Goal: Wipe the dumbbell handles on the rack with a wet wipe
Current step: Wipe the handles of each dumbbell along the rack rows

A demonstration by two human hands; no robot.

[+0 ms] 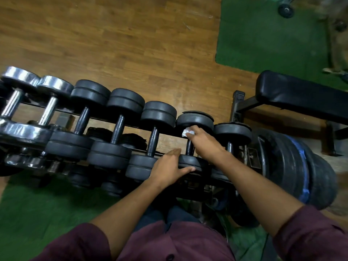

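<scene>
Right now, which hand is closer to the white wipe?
The right hand: it holds the white wipe against the far end of a black dumbbell. The left hand is apart from it, resting on that dumbbell's near end.

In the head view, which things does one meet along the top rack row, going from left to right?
Two chrome dumbbells, three black rubber dumbbells, right hand holding white wet wipe, last small black dumbbell, black padded bench.

No text, label, brand, number or sign can be read anywhere here, neither on the black dumbbells (120, 127), the chrome dumbbells (47, 108), nor the bench (301, 95)
</scene>
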